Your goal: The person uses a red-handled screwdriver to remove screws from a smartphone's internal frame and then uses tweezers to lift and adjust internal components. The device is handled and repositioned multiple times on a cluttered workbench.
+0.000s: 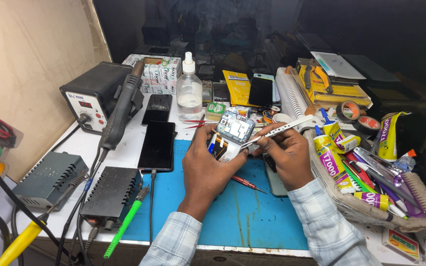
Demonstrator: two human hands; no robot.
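The left hand [204, 165] gripped an opened phone [230, 137] above the blue mat [242, 212], hiding its near end. The right hand [287, 152] pinched metal tweezers [277, 130], tips touching the phone; the contact point was hard to see.

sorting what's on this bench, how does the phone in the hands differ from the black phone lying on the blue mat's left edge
The opened phone has its back off, showing a circuit board and orange parts; the black phone is closed, a plain dark slab. The opened phone is held tilted in the left hand, with tweezers from the right hand at it; the black phone lies flat, untouched, a cable at its lower end. Both are similar slim rectangles.
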